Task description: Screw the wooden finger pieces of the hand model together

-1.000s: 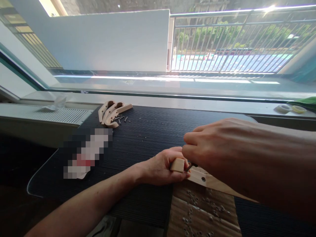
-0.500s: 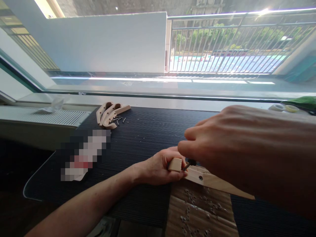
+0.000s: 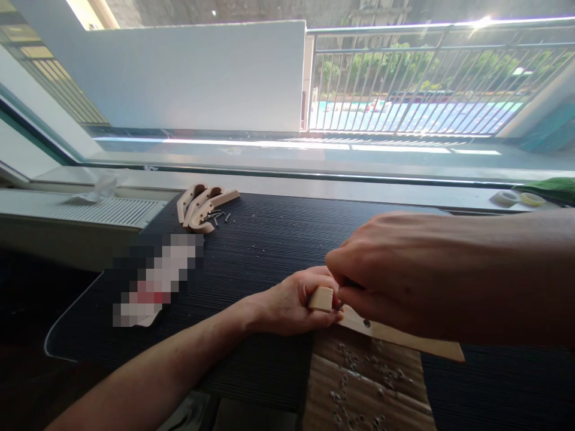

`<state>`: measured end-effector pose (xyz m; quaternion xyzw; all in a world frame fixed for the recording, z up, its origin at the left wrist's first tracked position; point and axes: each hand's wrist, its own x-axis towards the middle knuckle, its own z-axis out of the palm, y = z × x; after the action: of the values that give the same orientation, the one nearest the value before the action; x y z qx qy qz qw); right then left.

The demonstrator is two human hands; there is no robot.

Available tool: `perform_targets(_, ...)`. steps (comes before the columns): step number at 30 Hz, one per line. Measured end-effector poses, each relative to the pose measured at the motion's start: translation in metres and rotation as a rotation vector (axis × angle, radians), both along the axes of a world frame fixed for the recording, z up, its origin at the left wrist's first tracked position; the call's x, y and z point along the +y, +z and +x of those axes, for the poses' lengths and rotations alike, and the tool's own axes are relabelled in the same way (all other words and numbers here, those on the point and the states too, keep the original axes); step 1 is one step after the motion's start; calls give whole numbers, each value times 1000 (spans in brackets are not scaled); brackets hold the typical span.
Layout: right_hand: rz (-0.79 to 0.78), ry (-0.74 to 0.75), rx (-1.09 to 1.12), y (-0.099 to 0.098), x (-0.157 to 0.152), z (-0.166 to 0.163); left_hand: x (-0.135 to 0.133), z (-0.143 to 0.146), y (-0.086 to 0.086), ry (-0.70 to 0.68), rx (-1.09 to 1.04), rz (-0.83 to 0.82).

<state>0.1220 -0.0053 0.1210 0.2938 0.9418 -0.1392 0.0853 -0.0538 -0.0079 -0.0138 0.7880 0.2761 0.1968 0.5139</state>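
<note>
Currently, the left hand [image 3: 287, 305] is holding a pale wooden hook [image 3: 413, 340] over the dark table [image 3: 278, 233], its grip clamping around the upturned end. The right hand [image 3: 381, 269] is reaching across from the other side, its grip curling together around a slim tool [image 3: 340, 305]; the tip is pointing down beside the left fingertips, while most of the handle is hiding inside the fist. A dark round spot is showing on the hook's straight part, which is extending above a brown corrugated sheet [image 3: 366, 378] dotted with small marks. Farther off, several curved wooden pieces [image 3: 193, 206] are lying beside loose screws [image 3: 227, 218].
</note>
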Motion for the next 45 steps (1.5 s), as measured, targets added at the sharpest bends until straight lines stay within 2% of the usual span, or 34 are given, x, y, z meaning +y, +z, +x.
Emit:
perform_targets(2, 73, 80, -171, 9, -2, -9, 0, 0, 2, -19, -25, -56)
perform_targets(4, 51, 28, -242, 18, -5, -16, -1, -1, 5, -42, -35, -107)
perform_targets(7, 24, 2, -252, 25, -11, -20, -1, -3, 7, -60, -48, -165)
perform_targets(12, 3, 8, -231, 25, -20, -21, -3, -3, 6, -41, -55, -202)
perform_targets(17, 33, 57, -164, 30, -29, -25, -5, -1, 13, -28, -50, -181)
perform_targets(25, 77, 179, -241, 41, -31, -20, -30, 2, 8, 192, -191, -140)
perform_targets(34, 4, 170, -208, 45, -28, -21, -37, 6, 3, 270, -264, -90)
perform_targets(37, -48, 100, -253, 46, -26, -22, -38, 7, 0, 280, -276, -56)
perform_targets(42, -62, -116, -228, 42, -23, -16, -37, 9, -9, 343, -313, 2)
perform_targets(45, -26, -102, -240, 47, -23, -13, -38, 10, -12, 343, -328, 33)
